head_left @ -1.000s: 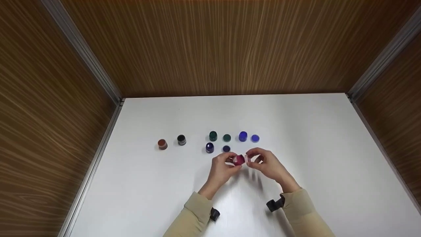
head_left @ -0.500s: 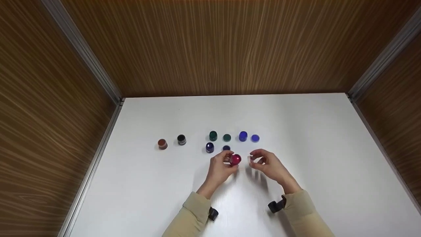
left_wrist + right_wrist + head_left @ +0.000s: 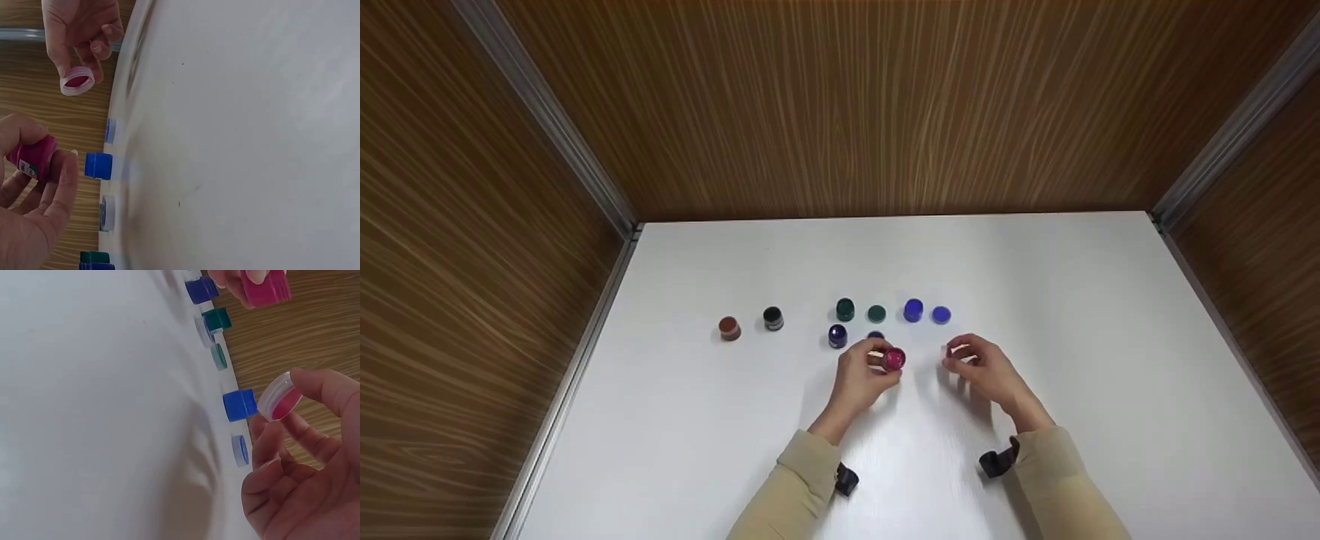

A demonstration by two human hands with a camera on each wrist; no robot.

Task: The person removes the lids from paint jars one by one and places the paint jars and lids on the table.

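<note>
My left hand (image 3: 856,379) grips a small magenta paint jar (image 3: 895,359) above the table, its lidless mouth showing glossy paint in the head view. Apart from it on the right, my right hand (image 3: 988,371) pinches the jar's translucent lid (image 3: 279,396) between thumb and fingers; magenta paint coats the lid's inside. Beyond the hands stand uncapped jars: a dark blue one (image 3: 838,336), a green one (image 3: 845,310) and a bright blue one (image 3: 913,310). The green lid (image 3: 877,313) and bright blue lid (image 3: 941,314) lie beside their jars. My left hand partly hides the dark blue lid (image 3: 876,335).
Farther left on the white table (image 3: 675,450) stand a brown paint jar (image 3: 730,328) and a black paint jar (image 3: 773,318). Wood-grain panels (image 3: 840,112) enclose the table at the back and both sides.
The lid has come away from the magenta jar and moved right with my right hand. My left hand has shifted slightly left and turned the jar's mouth upward.
</note>
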